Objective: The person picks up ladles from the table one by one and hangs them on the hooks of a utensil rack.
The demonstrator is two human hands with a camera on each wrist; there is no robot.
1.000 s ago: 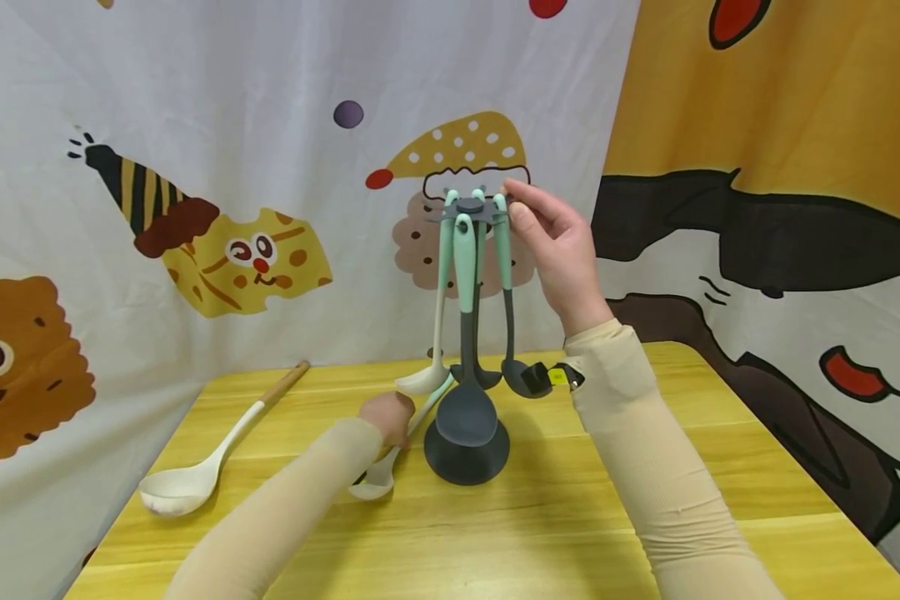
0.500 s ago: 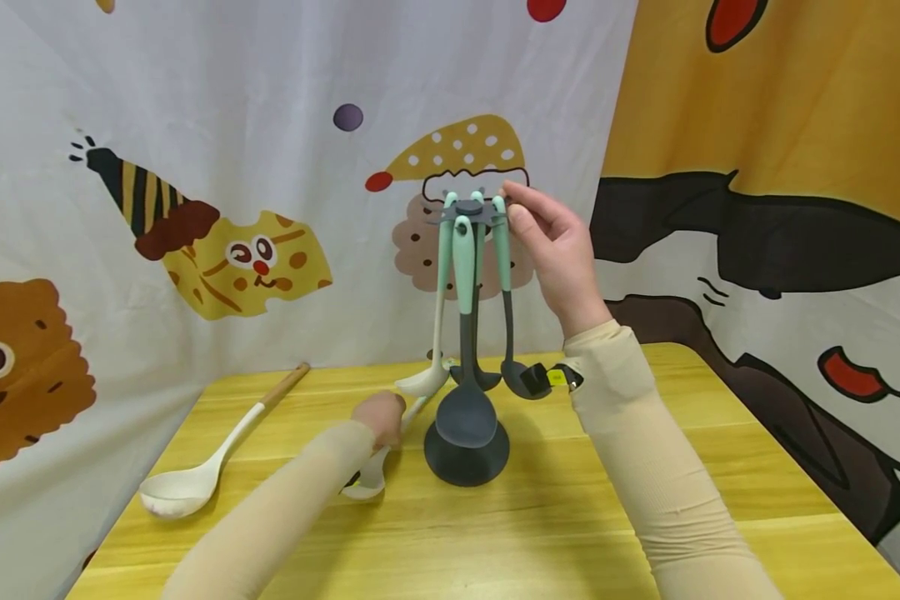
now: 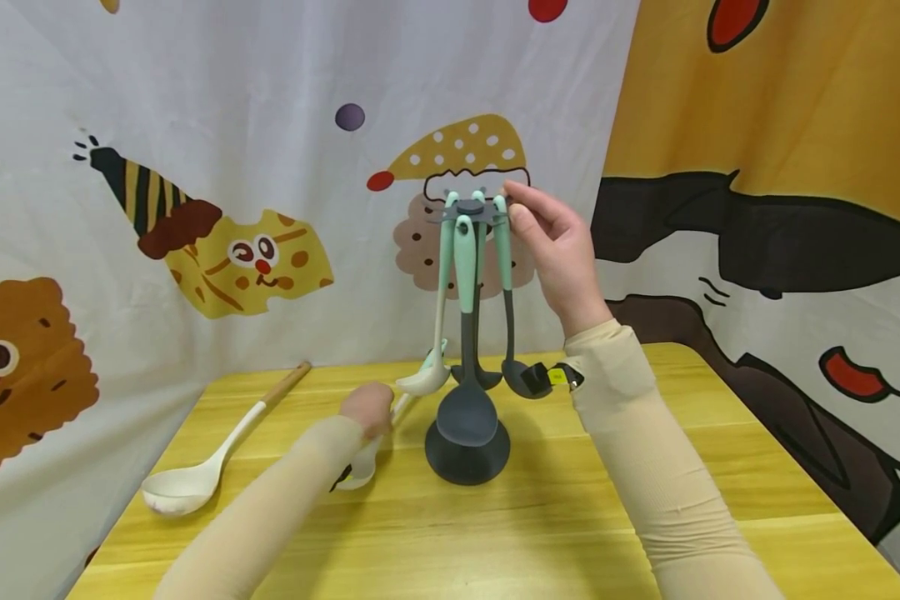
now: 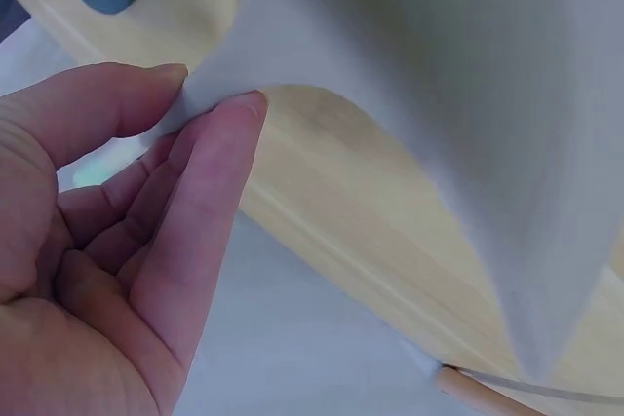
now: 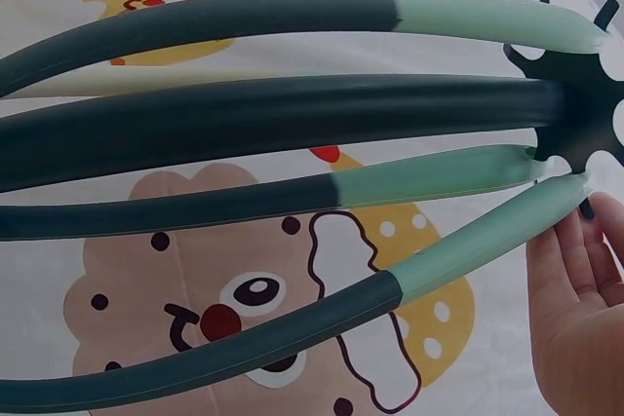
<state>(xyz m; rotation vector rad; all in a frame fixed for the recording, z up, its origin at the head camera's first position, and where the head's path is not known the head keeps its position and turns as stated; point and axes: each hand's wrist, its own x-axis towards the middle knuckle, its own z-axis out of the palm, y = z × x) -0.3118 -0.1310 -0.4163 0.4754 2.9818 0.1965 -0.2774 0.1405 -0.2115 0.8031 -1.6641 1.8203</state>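
Note:
My left hand (image 3: 367, 408) pinches the neck of a white spoon (image 3: 361, 465) between thumb and fingers, left of the utensil stand. Its mint-green handle points up toward the back. In the left wrist view the spoon's broad head (image 4: 419, 56) looms over the table, partly out of frame. Up at the dark hanging stand (image 3: 468, 207), my right hand (image 3: 558, 250) pinches one hook of the top with thumb and fingertips. Several mint-handled utensils hang there, among them a dark spoon (image 3: 467, 414) in front and a white ladle (image 3: 423, 381) on the left.
The stand's round dark base (image 3: 465, 467) rests on the yellow wooden table (image 3: 495, 542). A large white ladle (image 3: 183, 490) with a wooden handle lies at the table's left. A cartoon-printed curtain (image 3: 270, 50) hangs right behind.
My left hand has moved left and slightly up with the white spoon, away from the stand's base. The spoon's mint handle end has risen. My right hand stays at the stand's top.

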